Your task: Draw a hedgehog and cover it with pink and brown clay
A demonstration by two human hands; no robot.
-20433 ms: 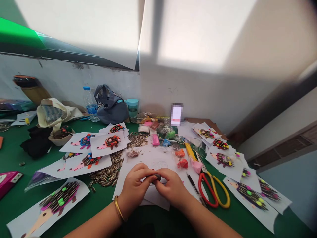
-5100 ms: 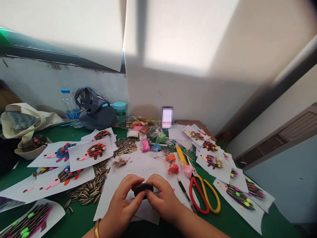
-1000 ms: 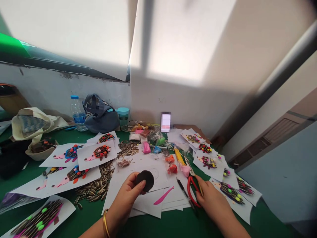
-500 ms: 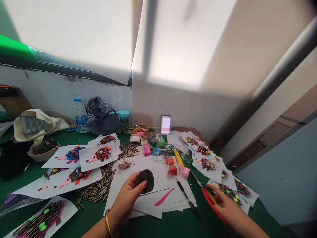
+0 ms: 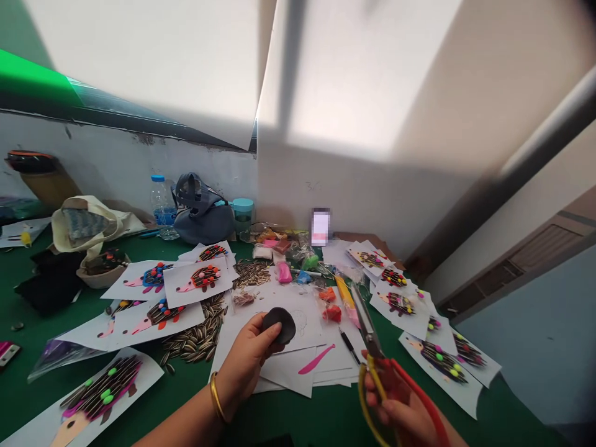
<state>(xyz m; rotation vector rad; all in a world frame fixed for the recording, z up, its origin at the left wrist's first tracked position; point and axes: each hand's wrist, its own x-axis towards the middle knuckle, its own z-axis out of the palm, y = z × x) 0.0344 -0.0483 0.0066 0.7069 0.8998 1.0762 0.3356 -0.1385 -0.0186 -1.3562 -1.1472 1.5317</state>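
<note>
My left hand (image 5: 246,360) holds a flattened disc of dark brown clay (image 5: 279,325) upright between thumb and fingers, above a stack of white paper sheets (image 5: 298,366). My right hand (image 5: 400,413) grips the red and yellow handles of a pair of scissors (image 5: 375,351), whose blades point up and away over the papers. A pink clay strip (image 5: 316,359) lies on the sheets between the hands. A black pen (image 5: 347,346) lies beside it.
Paper hedgehog pictures (image 5: 198,278) decorated with seeds and clay dots lie left and right on the green table (image 5: 28,335). A pile of sunflower seeds (image 5: 198,338), coloured clay packets (image 5: 330,304), a water bottle (image 5: 161,202), a grey bag (image 5: 202,208) and a cloth bag (image 5: 88,223) stand further back.
My right hand left the clay, reached right, picked the scissors off the table and raised them. My left hand keeps the clay, now flattened into a disc.
</note>
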